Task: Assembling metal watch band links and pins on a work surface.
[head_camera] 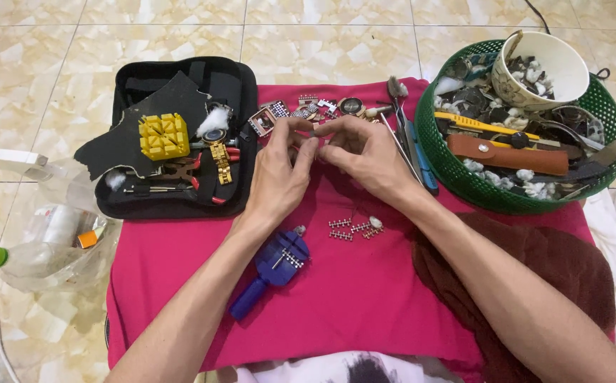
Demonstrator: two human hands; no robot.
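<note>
your left hand (279, 174) and right hand (361, 152) meet fingertip to fingertip over the pink cloth (365, 298), pinching a small metal piece (316, 135), mostly hidden. this looks like fitting work; next calls for steady alignment, loose links (354, 228) nearby.

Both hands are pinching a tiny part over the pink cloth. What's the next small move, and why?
Probably lower the left hand and right hand nearer the pink cloth: the tiny part is pinched between fingertips above it, and loose links already lie there.
</note>
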